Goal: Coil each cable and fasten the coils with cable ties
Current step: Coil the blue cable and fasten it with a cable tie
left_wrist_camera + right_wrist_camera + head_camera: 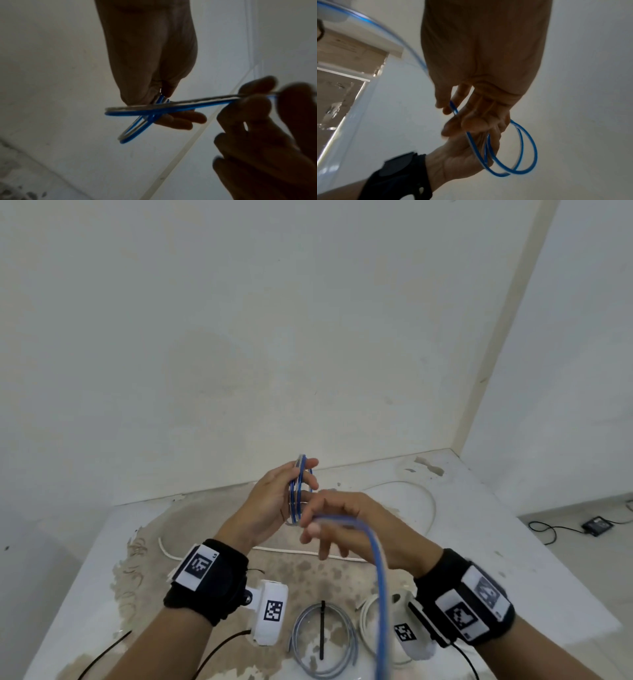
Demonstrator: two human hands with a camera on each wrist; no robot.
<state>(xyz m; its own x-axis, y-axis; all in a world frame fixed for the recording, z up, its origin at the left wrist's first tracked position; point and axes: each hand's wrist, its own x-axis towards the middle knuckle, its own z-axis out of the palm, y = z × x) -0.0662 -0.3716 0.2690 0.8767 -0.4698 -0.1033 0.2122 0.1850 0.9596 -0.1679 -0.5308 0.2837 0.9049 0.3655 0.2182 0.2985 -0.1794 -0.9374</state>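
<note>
Head view, hands: the left hand [270, 501] grips a small coil of the blue cable [297, 494] above the table [479, 508], with its fingers curled round the loops. The right hand [342, 522], at 3 o'clock of the coil and touching it, pinches the free run of the same cable, which falls away toward 6 o'clock.
Head view, table: a grey cable coil [323, 642] with a black cable tie [322, 630] across it lies near the front edge; a white cable coil [368, 621] lies at its 3 o'clock, partly hidden; a loose white cable [274, 549] lies further back.
Left wrist view: the loops sit between thumb and fingers [180, 119] of the left hand; one strand goes toward 3 o'clock into the right fingertips [254, 104]. The picture is dark.
Right wrist view: at least two blue loops hang from the left palm toward 5 o'clock; the right thumb and forefinger hold the strand.
Step in hand: probably winding the blue cable, turn after turn.
Next move: it seems to ask for laying the strand onto the coil at the same size, while the left grip does not loosen.
</note>
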